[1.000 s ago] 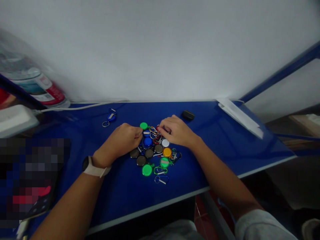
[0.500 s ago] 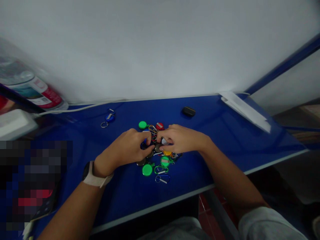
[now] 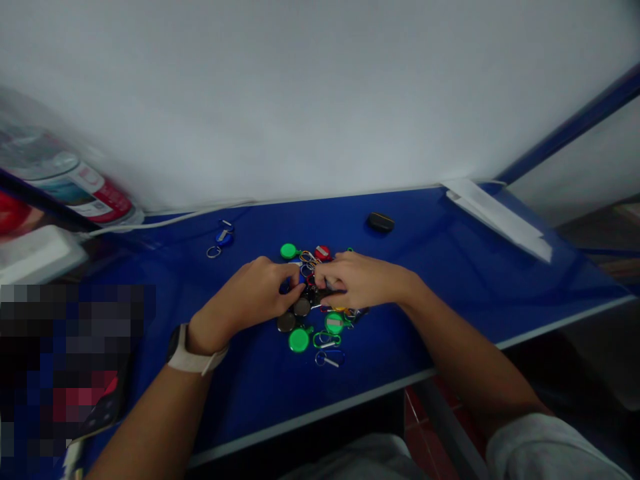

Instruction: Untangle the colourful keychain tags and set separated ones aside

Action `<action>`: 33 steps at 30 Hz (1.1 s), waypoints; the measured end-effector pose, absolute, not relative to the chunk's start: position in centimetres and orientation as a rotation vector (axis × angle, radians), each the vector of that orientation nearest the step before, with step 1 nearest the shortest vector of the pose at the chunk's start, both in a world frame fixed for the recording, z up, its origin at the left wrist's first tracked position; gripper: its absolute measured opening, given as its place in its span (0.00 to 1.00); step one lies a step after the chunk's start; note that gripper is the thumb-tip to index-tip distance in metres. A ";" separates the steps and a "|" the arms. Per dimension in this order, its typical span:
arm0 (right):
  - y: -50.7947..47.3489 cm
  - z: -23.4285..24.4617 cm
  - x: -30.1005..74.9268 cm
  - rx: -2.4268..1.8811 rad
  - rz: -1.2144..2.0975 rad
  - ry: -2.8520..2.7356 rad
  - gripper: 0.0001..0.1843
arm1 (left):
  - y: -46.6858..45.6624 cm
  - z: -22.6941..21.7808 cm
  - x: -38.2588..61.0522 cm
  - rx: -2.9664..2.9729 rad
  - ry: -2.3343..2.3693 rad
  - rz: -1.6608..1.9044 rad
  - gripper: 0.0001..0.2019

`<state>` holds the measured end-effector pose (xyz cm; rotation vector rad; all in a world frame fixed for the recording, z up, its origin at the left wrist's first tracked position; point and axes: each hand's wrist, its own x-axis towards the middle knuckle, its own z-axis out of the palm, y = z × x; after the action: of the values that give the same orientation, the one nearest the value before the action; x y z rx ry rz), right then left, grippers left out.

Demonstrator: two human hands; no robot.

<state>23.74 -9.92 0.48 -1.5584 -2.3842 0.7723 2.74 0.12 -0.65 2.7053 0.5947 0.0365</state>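
A pile of round plastic key tags in green, red, black and orange, with coloured clips, lies in the middle of the blue table. My left hand and my right hand meet over the pile, fingers curled and pinched together on tags between them. Which tag each pinch holds is hidden by the fingers. A green tag and a red tag lie just beyond my fingers. Another green tag and a blue clip lie nearer me. A watch with a pale strap is on my left wrist.
A blue tag with a ring lies apart at the back left. A small black case sits at the back, white paper at the right edge. A bottle with a red label and a white cable are at the left.
Both hands came together over the pile's middle from its far side and now pinch at the same spot. The view shifted slightly.
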 end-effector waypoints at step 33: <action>-9.2 -1.8 22.8 -1.226 -0.254 -2.189 0.12 | 0.7 -1.8 2.8 2.753 0.409 0.649 0.16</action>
<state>22.76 -9.22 -1.77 -1.2260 -2.1888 -0.2545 2.76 0.67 -1.76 2.7529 0.4087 0.6493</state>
